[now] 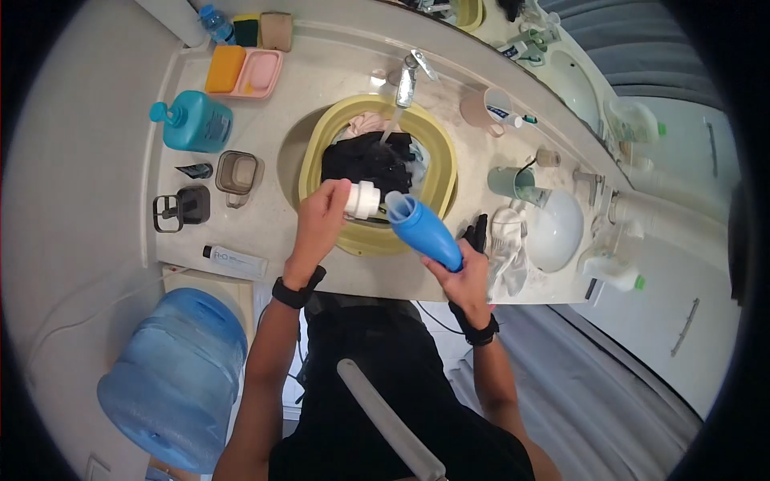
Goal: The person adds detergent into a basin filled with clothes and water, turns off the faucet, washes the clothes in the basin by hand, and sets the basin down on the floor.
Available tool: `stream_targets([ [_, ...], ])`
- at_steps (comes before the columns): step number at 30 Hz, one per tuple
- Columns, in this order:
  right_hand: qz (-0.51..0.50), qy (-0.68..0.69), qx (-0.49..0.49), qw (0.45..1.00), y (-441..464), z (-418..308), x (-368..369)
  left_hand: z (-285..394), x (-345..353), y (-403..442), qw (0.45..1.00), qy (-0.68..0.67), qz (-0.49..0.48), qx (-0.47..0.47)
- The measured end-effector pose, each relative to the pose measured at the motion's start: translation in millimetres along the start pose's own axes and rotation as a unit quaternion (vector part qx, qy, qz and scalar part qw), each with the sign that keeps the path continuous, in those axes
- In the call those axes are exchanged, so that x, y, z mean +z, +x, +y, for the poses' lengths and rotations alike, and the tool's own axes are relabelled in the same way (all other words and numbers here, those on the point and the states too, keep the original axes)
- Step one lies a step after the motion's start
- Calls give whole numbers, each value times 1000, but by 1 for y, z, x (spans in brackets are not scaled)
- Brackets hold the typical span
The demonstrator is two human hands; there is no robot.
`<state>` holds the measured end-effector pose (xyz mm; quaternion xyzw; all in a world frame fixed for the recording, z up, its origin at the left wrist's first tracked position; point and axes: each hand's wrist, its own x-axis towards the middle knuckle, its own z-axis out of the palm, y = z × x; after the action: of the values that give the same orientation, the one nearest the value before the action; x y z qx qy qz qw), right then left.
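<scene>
My left hand (pixel 322 218) grips a white bottle cap (pixel 363 200) over the front of a yellow basin (pixel 445 152). Just right of the cap, my right hand (pixel 465 276) is wrapped round the lower part of a blue bottle (pixel 427 232), which is tilted with its uncapped mouth toward the cap. The cap and the bottle mouth are a small gap apart. In the basin lie black cloth (pixel 365 164) and pale pink cloth (pixel 369 123). Water runs from the faucet (pixel 407 84) onto the black cloth.
To the left stand a teal pump bottle (pixel 200 122), a pink soap dish (pixel 269 88), a clear cup (pixel 237 175) and a white tube (pixel 237 261). A pink cup (pixel 479 108), a green cup (pixel 504 181) and white gloves (pixel 507 244) are on the right. A large water jug (pixel 176 377) stands below.
</scene>
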<state>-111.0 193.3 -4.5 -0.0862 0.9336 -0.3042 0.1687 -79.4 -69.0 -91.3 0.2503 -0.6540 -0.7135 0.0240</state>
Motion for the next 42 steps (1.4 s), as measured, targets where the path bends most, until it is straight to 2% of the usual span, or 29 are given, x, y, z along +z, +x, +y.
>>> stream_targets([
  [4,-4,44,-41,998,-16,10,11,19,13,-6,996,80,-28,19],
  [6,-5,49,-57,997,-21,8,10,34,18,-13,989,104,-39,102],
  [7,4,55,-55,997,-27,11,8,44,19,-19,987,109,-47,109],
  [9,17,59,-92,994,-30,18,9,57,15,-26,967,192,-166,22],
  [10,21,63,-94,993,-31,18,8,59,16,-30,966,197,-167,26],
  [12,31,49,-108,992,-35,17,5,64,19,-37,952,199,-192,127],
  [13,38,52,-108,992,-37,20,4,65,21,-37,950,203,-195,132],
  [15,44,64,-108,991,-41,26,4,66,23,-40,912,146,-207,322],
  [16,49,67,-108,991,-44,25,4,67,23,-44,910,150,-210,325],
  [18,69,82,-103,989,-48,20,3,69,22,-56,953,218,-160,140],
  [19,75,85,-105,988,-50,19,2,72,23,-56,951,220,-162,146],
  [21,57,83,-108,989,-54,19,1,77,25,-58,940,228,-252,-37],
  [22,61,85,-110,988,-56,21,-1,76,26,-61,939,231,-251,-32],
  [24,58,101,-126,985,-59,26,-4,70,28,-70,954,102,-198,198],
  [25,60,102,-129,984,-61,25,-6,73,28,-72,954,105,-197,202],
  [27,44,72,-154,985,-63,23,-12,81,27,-77,938,312,-120,93],
  [31,57,61,-201,976,-62,28,-7,85,22,-80,941,293,-159,61],
  [32,48,79,-194,977,-62,30,-10,83,19,-78,918,263,-189,229],
  [33,38,96,-186,977,-61,31,-12,82,16,-78,866,227,-217,389],
  [34,35,98,-192,976,-60,31,-14,88,19,-85,867,231,-210,389],
  [36,14,92,-178,980,-58,30,-18,104,33,-102,948,108,-56,294],
  [37,13,92,-181,979,-57,27,-18,104,27,-101,948,108,-54,295],
  [38,21,105,-199,974,-56,24,-16,105,16,-98,951,223,-92,195],
  [39,29,117,-217,969,-55,21,-16,105,10,-98,930,332,-127,90],
  [40,27,117,-222,968,-54,20,-16,110,11,-100,931,331,-123,91],
  [42,3,102,-226,969,-51,17,-16,122,13,-107,918,365,-158,1],
])
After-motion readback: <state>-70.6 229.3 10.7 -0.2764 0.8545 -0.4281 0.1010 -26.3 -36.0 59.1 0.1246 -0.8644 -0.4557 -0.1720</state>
